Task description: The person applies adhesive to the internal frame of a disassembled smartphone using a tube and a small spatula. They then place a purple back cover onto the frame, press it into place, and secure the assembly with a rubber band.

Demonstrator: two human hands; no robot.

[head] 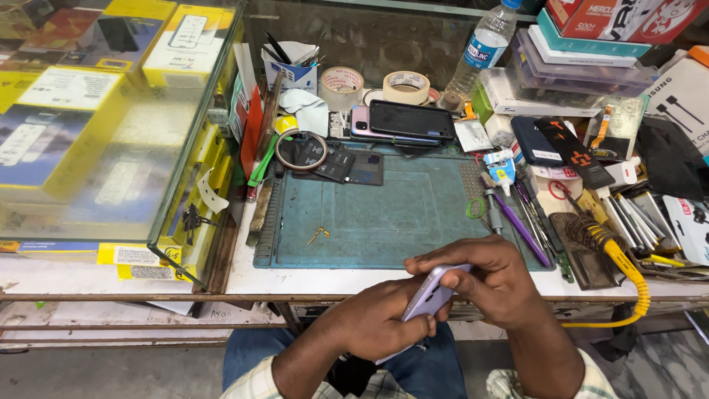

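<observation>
A pale lilac phone is held between both hands, just in front of the workbench's near edge and above my lap. My left hand grips its lower end from below. My right hand wraps over its upper end, fingers curled along the top edge and thumb on the back. Most of the phone is hidden by the fingers. Beyond the hands lies a teal work mat with a small gold part on it.
Two phones are stacked at the mat's back, with tape rolls, a water bottle and stacked boxes behind. Screwdrivers and tweezers, a soldering iron stand with yellow coiled cable lie right. A glass display case stands left.
</observation>
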